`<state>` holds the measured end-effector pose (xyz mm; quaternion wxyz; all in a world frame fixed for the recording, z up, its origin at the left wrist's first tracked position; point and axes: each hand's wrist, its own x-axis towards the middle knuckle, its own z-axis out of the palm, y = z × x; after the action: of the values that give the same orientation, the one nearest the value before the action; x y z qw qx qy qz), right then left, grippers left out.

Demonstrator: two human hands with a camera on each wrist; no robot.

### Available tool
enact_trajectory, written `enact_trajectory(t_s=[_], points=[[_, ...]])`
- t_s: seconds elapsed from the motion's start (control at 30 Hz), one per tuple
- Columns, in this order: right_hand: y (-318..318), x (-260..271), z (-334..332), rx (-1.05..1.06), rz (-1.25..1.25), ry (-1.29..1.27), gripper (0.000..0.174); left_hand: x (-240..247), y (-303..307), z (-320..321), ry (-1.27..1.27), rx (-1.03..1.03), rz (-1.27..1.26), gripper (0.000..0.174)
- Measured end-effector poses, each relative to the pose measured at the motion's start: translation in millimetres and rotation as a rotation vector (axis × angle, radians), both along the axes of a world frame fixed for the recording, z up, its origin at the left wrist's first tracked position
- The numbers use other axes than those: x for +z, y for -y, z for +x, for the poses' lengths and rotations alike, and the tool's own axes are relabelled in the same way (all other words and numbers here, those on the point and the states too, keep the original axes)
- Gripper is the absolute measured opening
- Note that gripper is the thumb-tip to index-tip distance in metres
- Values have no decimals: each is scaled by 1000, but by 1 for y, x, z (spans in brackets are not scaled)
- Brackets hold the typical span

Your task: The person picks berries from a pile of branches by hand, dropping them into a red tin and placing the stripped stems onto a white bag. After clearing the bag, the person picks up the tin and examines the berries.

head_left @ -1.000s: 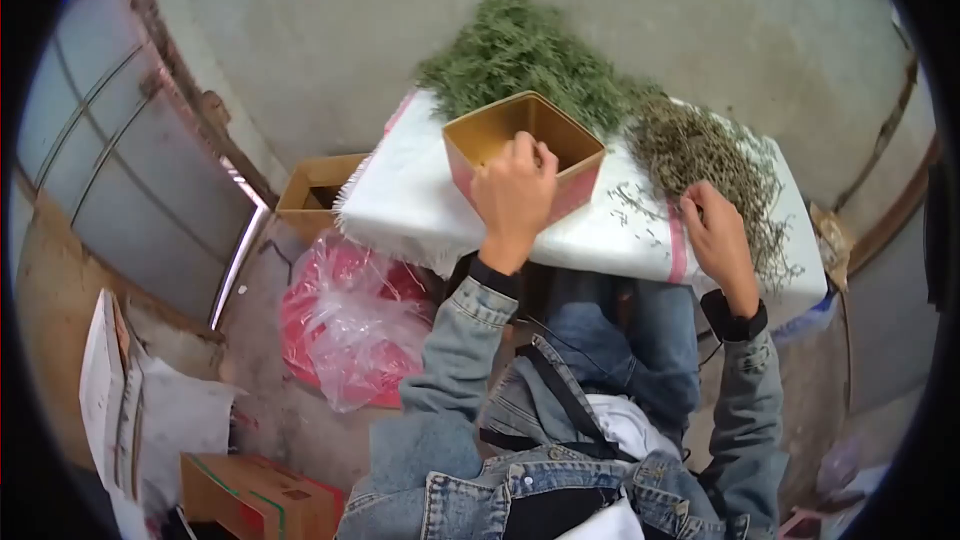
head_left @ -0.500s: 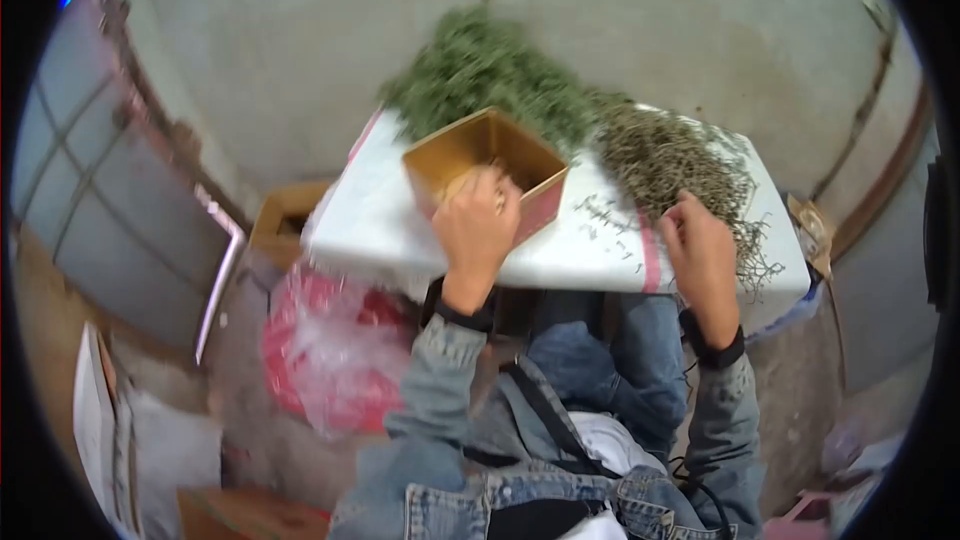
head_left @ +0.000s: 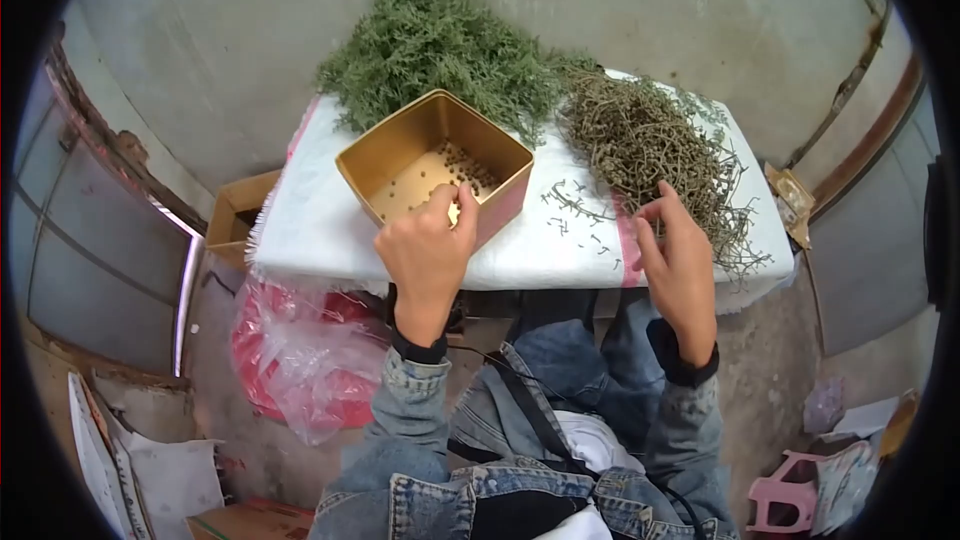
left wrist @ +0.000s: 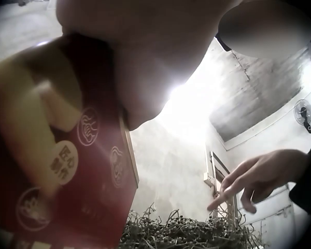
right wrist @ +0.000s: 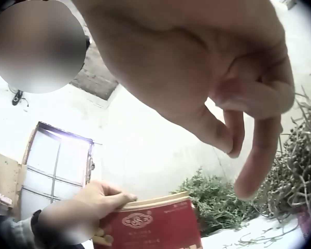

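Observation:
A tin box [head_left: 370,165], gold inside and red outside, stands open on the white cloth. Small round brown pellets [head_left: 470,168] lie scattered over its floor. My left hand [head_left: 425,255] is at the near wall of the tin, fingers curled over the rim and the thumb along the edge. To the right, my right hand [head_left: 680,265] hovers by the near edge of a tangled heap of dry brownish stems [head_left: 650,135]. Its fingers are apart and slightly bent, with nothing between them, as the right wrist view also shows.
Behind the tin rises a leafy green heap [head_left: 420,40]. Loose stem bits [head_left: 575,205] are strewn between tin and dry heap. The white cloth [head_left: 310,250] hangs over the table's front edge. Below left are a red bag in clear plastic [head_left: 310,360] and a cardboard box [head_left: 235,200].
My left hand has drawn back from inside the tin to its near rim, and the pellets now show. My right hand's fingers have spread. The whole head view has shifted.

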<state>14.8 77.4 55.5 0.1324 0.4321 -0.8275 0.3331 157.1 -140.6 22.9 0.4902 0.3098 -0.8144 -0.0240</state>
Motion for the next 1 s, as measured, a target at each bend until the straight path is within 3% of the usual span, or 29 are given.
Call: enact_trajectory(t_s=[0.07, 0.17, 0.33, 0.47, 0.6, 0.7, 0.83, 1.0], points=[[0, 4, -1, 23, 32, -2, 10, 2, -1, -4, -13, -21, 20, 23], [5, 19, 39, -29, -125, 360, 9, 0, 2, -1, 38, -4, -17, 24], [13, -1, 17, -30, 2, 186, 8, 9, 1, -3, 146, 23, 6, 24], [8, -13, 38, 3, -127, 260, 8, 3, 0, 1, 116, 45, 14, 25], [-3, -23, 15, -9, -136, 232, 8, 5, 1, -6, 131, 39, 57, 24], [-4, -6, 35, -1, -327, 498, 7, 2, 2, -4, 96, 32, 49, 24], [-8, -21, 19, 138, -336, 499, 5, -5, 0, -7, 79, 81, 92, 23], [-16, -16, 30, 148, -303, 495, 4, -2, 3, -4, 57, 40, 111, 22]])
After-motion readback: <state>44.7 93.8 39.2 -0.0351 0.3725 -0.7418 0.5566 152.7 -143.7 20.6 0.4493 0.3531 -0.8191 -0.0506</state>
